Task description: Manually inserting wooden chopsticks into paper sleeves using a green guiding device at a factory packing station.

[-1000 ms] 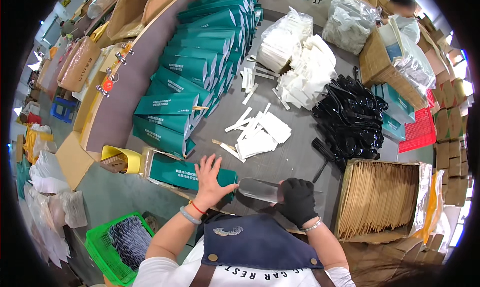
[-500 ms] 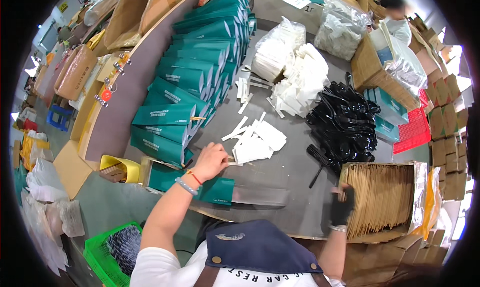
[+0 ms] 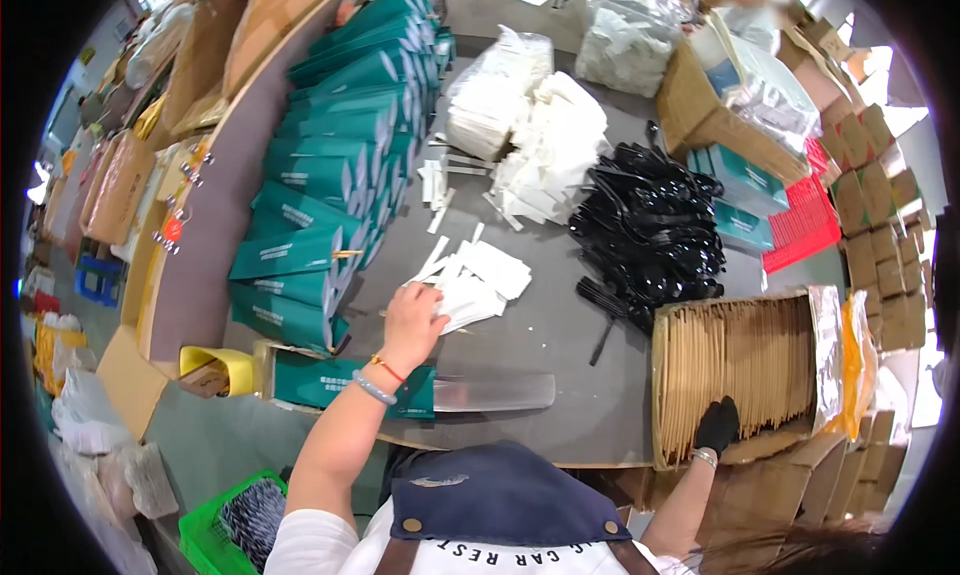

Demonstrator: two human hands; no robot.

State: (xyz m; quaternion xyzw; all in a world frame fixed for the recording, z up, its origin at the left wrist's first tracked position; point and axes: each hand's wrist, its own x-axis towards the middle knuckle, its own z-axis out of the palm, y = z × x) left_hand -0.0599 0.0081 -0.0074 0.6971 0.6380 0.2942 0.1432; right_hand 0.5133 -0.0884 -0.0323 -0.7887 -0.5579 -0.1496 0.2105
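My bare left hand point(image 3: 415, 320), with a red cord and a bangle at the wrist, is at the edge of a small spread of flat white packets point(image 3: 490, 275). Its thumb stands apart from the bent fingers, and its fingertips touch the nearest packets. Below its wrist lies a green printed pouch point(image 3: 310, 379) in a narrow tray, beside a clear plastic strip point(image 3: 495, 392). My right hand point(image 3: 717, 427), in a black glove, reaches over the front of a carton of thin brown sticks point(image 3: 740, 365). Its fingers point down at the sticks, and their grip is hidden.
Overlapping green pouches point(image 3: 330, 175) line the table's left wall. Heaped white packets point(image 3: 550, 150) lie at the back, and black plastic spoons point(image 3: 650, 225) right of centre. A red basket point(image 3: 800, 225) and an open carton point(image 3: 700, 105) stand at the right.
My left hand has moved up from the green pouch to the white packets. My right hand has gone from the carton's left side over its front edge. The whole view has shifted.
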